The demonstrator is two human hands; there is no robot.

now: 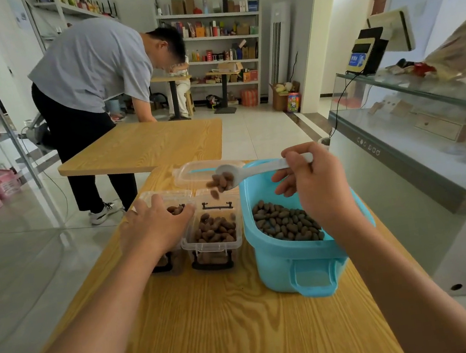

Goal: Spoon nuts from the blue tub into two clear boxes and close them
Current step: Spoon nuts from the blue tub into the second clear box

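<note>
Shop shelves fill the back and a light wooden table [231, 309] carries everything. Big blue plastic tub [280, 253] of brown nuts [287, 224] sits right under the right hand [318, 182], which is clenched round a white plastic spoon [257, 168]. Spoon's tipped, nuts dropping off it into the clear plastic box [213, 235] just left of the grip. Left hand [155, 225] rests flat, fingers loose, over the second clear box [166, 198] beside that one.
</note>
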